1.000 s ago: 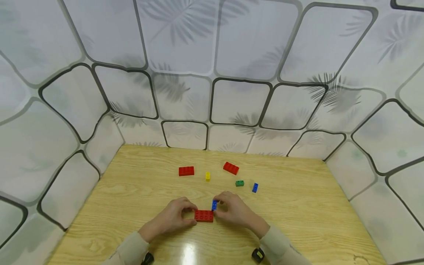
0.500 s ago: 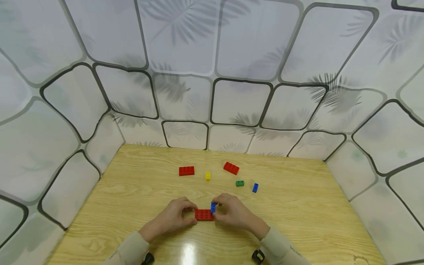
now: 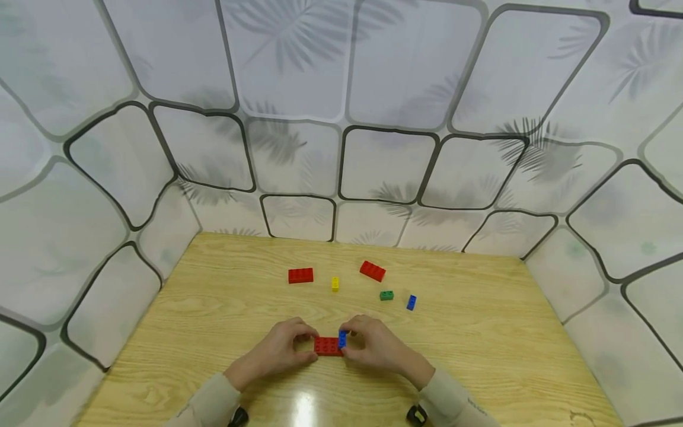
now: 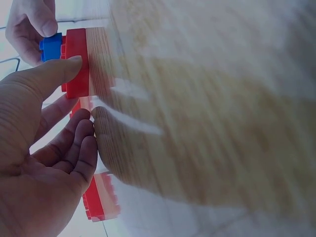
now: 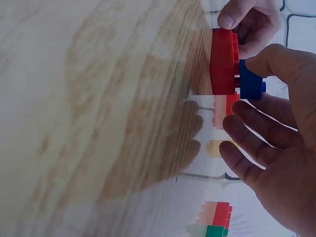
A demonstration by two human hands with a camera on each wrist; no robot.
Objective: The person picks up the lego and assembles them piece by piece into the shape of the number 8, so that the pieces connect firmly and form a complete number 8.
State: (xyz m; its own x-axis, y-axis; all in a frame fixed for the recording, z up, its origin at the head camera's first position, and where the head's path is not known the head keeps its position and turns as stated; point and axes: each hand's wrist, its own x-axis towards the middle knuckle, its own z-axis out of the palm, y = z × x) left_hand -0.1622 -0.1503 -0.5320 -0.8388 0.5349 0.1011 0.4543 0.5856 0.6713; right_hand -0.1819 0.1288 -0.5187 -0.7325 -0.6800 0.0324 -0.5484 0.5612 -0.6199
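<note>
A red building brick lies on the table near its front, studs up. My left hand holds its left end between thumb and index finger; in the left wrist view the thumb lies along the side of the red brick. My right hand pinches a small blue brick between thumb and index finger, over the red brick's right end. Studs show between the red brick and the blue brick in the right wrist view. The other right fingers are loosely bent.
Farther back on the wooden table lie two more red bricks, one at left and one at right. Between and beside them are a yellow brick, a green brick and another blue brick. Patterned curtain walls enclose the table.
My right hand has brought the small blue brick slightly left and toward me, from the red brick's far right corner to over its right end. The left hand has stayed nearly still.
</note>
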